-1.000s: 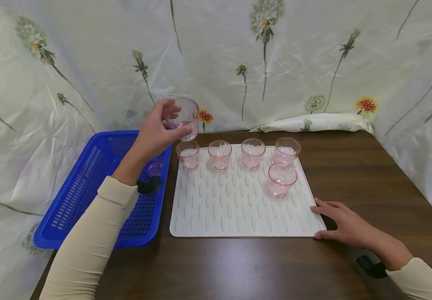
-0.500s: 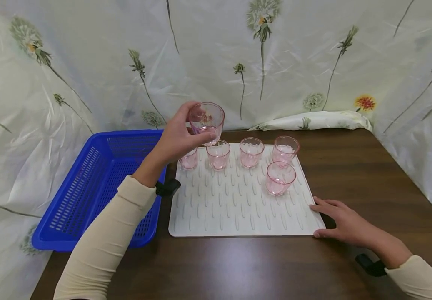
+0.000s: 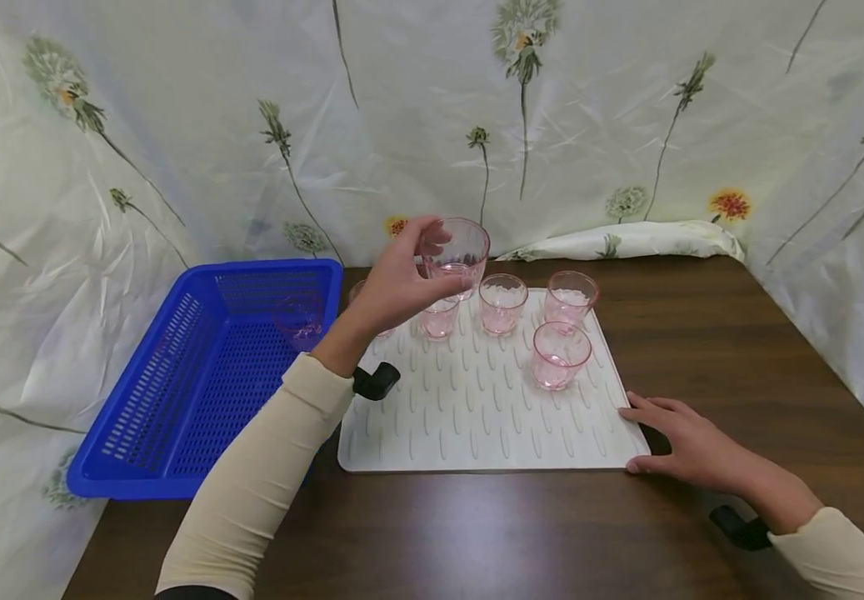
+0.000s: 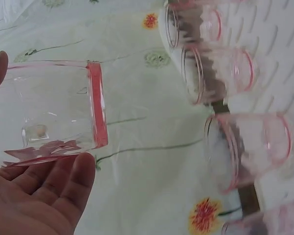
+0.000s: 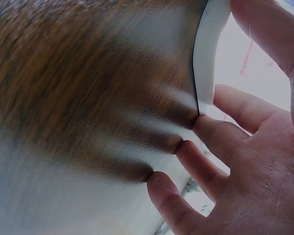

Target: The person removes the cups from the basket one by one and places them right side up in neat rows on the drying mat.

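My left hand (image 3: 402, 279) grips a clear pink-tinted glass (image 3: 461, 250) with a red rim, thumb on one side and fingers on the other. The glass is upright, raised over the back of a white ridged mat (image 3: 476, 442). Several matching glasses stand along the mat's back edge, among them one glass (image 3: 502, 307) right of the held one. The leftmost is mostly hidden by my left hand. One more glass (image 3: 561, 358) stands in front of the back-right glass (image 3: 572, 296). My right hand (image 3: 690, 442) touches the mat's right edge, fingers spread, fingertips down on the tabletop.
Left of the mat sits a blue perforated basket (image 3: 139, 412), with a pink glass (image 3: 299, 321) inside near its right wall. The dark wooden table (image 3: 521, 533) extends in front and to the right. A flower-print cloth (image 3: 417, 100) hangs behind and at both sides.
My left hand has carried the glass from beside the basket rightward over the back row, and slightly lower. My right hand stays at the mat's edge.
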Demonstrator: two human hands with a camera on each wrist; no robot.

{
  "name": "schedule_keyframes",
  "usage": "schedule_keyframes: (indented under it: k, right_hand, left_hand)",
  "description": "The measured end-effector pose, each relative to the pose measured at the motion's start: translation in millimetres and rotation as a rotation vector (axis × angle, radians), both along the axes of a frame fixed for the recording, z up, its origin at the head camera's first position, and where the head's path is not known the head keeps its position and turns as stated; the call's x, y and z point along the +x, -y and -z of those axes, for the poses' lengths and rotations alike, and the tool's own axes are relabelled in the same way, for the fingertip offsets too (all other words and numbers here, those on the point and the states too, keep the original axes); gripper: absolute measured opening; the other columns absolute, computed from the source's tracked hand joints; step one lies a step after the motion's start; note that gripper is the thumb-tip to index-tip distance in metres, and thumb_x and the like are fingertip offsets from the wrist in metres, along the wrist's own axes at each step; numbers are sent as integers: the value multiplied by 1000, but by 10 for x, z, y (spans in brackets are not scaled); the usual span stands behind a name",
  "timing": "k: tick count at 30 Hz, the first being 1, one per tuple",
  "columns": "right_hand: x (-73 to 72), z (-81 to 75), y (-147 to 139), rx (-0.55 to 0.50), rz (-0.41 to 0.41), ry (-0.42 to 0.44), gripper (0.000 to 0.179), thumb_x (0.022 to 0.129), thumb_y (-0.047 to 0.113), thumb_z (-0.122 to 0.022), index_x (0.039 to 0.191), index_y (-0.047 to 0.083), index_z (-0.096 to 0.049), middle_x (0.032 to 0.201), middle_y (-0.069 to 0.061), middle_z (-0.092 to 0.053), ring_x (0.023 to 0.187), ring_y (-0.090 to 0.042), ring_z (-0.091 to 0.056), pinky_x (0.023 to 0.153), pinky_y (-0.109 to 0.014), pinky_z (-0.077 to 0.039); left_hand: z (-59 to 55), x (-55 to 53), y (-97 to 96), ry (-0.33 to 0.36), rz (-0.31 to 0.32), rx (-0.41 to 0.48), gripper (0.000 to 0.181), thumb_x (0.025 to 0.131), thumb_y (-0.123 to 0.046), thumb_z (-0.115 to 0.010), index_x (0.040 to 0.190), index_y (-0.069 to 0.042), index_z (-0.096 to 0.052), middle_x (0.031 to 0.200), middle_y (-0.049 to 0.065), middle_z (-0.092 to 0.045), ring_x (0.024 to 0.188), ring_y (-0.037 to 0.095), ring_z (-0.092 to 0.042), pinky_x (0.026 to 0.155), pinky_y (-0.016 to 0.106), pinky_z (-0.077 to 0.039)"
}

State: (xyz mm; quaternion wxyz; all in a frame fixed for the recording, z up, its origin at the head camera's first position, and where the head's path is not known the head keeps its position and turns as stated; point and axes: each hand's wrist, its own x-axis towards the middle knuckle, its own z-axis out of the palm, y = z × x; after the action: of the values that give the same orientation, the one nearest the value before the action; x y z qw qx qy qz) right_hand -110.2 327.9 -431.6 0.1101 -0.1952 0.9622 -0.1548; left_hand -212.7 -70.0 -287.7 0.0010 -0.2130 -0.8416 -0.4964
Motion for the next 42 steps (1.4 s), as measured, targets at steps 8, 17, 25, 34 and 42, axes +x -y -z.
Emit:
schedule_keyframes:
  k: [8,17,25,34,42]
  right_hand:
    - [0,-5,-5,-2,3,1,82,74,50,-81,138,5,-57,150,-27,-44,130,-46,-44,95,-65,-45]
    - [-8,-15,-15,7,3,2,82,74,50,-81,138,5,-57,150,-27,-44,130,-46,-44,95,-65,-45]
    - [0,-11,-11,-2,9,7,82,75,51,-81,138,6,-57,151,-27,-44,130,-46,-43,95,-64,-46]
    - [13,-2,-15,-9,2,-13,80,75,49,-81,138,6,-57,150,-26,-45,130,-45,-43,95,-64,-46]
    - [14,-13,-3,-10,8,-10,80,75,48,-82,138,5,-58,150,-27,-45,129,-45,-43,95,-64,-46]
  left_hand:
    - [289,13,-270,116,7,17,81,85,-35,-77,151,-17,-34,143,1,-53,129,20,-51,101,43,-51]
    - [704,24,-387,201,-29,-2,82,85,-36,-77,151,-13,-34,145,5,-54,131,25,-52,102,46,-50]
    - [952,95,-453,269,-33,-53,84,83,-38,-77,151,-14,-34,147,3,-54,132,24,-53,105,47,-48]
    - [1120,101,-504,289,-43,-71,82,82,-35,-77,151,-13,-36,146,4,-54,131,25,-53,105,48,-47]
    - [1214,91,-559,300,-26,-70,84,81,-32,-78,151,-13,-35,146,5,-54,132,26,-53,107,47,-46]
